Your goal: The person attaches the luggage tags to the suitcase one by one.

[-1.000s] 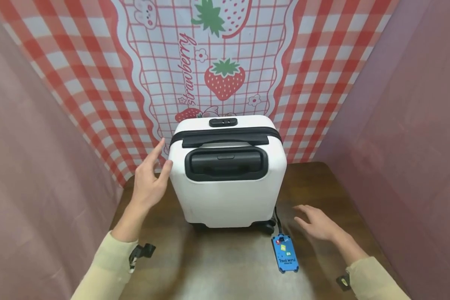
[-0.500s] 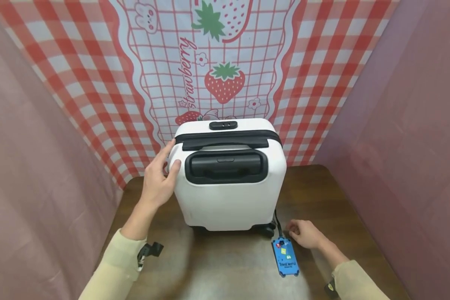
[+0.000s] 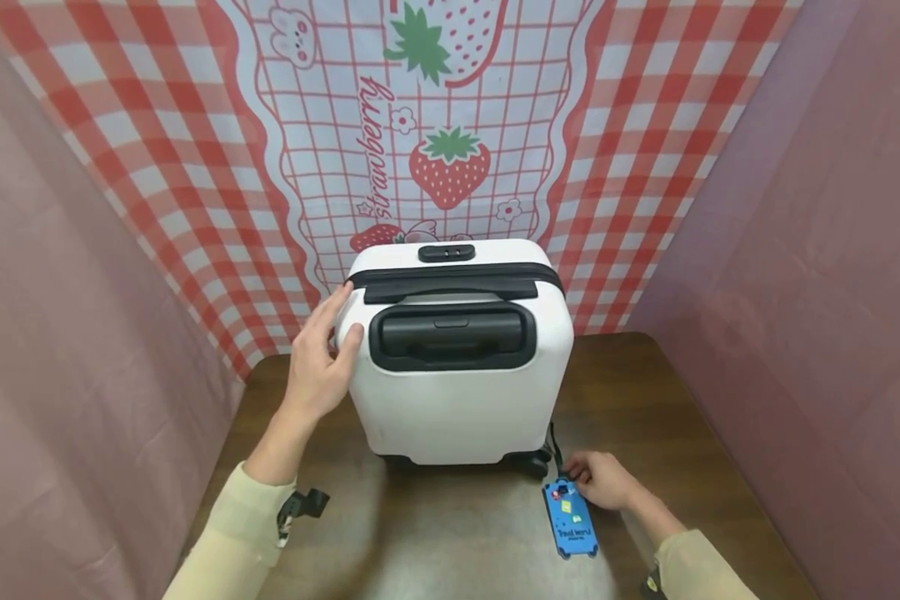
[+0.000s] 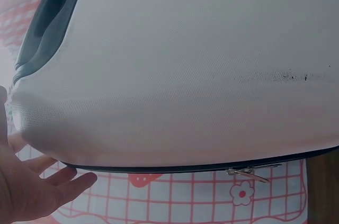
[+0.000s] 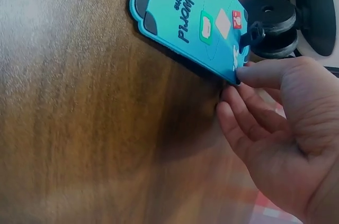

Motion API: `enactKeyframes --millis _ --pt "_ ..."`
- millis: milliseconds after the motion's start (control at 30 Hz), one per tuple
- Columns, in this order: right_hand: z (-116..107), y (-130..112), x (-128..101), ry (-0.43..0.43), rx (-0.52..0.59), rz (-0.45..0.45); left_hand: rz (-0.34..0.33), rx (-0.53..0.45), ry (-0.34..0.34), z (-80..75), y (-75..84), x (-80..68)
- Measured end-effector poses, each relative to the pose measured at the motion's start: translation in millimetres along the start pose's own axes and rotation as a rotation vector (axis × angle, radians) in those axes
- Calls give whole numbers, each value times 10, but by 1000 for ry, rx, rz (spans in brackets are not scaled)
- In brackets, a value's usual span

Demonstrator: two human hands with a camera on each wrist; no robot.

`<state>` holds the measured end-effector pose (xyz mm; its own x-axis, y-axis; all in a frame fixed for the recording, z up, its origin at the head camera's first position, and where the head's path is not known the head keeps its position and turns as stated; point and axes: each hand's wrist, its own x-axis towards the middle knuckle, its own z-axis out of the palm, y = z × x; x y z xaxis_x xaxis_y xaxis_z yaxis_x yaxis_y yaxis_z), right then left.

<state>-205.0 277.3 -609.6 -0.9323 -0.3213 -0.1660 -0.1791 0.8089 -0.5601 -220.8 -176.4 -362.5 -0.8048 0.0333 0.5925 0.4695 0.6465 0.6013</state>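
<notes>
1. Since a second ago the right hand [image 3: 603,481] has drawn in from open desk space to the blue rubber luggage tag [image 3: 572,517], while the left hand [image 3: 318,360] has come onto the suitcase.
2. The tag lies flat on the brown wooden desk [image 3: 450,542] at 5 o'clock of the case, beside its black wheel [image 5: 271,25].
3. The right fingers [image 5: 265,75], loosely curled, touch the tag's strap end; lift by that edge, pinching gently so the strap stays free.
4. The left fingers, spread nearly straight, press the white hard-shell suitcase [image 3: 457,367] at its 9 o'clock corner; keep that flat pressure so the upright case cannot roll.
</notes>
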Motion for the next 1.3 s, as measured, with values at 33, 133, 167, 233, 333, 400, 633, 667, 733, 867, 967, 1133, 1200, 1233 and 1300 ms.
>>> enactKeyframes --millis 33,133,167,233,333,400,633,667,733,867,967,1133,1200,1233,1300 --pt "4 -1 -5 -2 5 -7 1 -1 1 3 0 0" --pt "21 10 -23 -17 19 -29 2 -1 3 17 -6 -2" --pt "29 17 -28 -22 28 -32 0 0 3 20 -5 -3" --pt "34 26 -43 -36 53 -25 -5 1 2 29 -4 -7" --pt "27 45 -71 -49 87 -13 -12 -1 -3 43 -4 -15" --pt "3 57 -91 -57 125 -12 -14 -2 -4 53 -7 -18" --pt "-153 76 -158 -98 284 -18 -13 -9 -3 67 6 -14" --pt "-181 81 -163 -101 303 -22 -15 -10 -3 68 9 -15" --pt "-252 88 -171 -99 336 -31 -16 -10 -5 74 7 -15" --pt "-461 102 -175 -36 323 -48 -11 -15 1 83 3 0" --pt "-664 75 -161 55 251 -62 -3 -19 17 81 -2 13" --pt "-981 -33 -148 227 160 -97 -3 -19 24 76 -5 16" --pt "-1086 -89 -164 305 125 -112 -6 -18 18 79 -5 9" --pt "-1131 -115 -172 350 105 -118 -8 -18 15 81 -6 4" --pt "-1214 -170 -191 444 72 -139 -13 -17 13 88 -7 -7"
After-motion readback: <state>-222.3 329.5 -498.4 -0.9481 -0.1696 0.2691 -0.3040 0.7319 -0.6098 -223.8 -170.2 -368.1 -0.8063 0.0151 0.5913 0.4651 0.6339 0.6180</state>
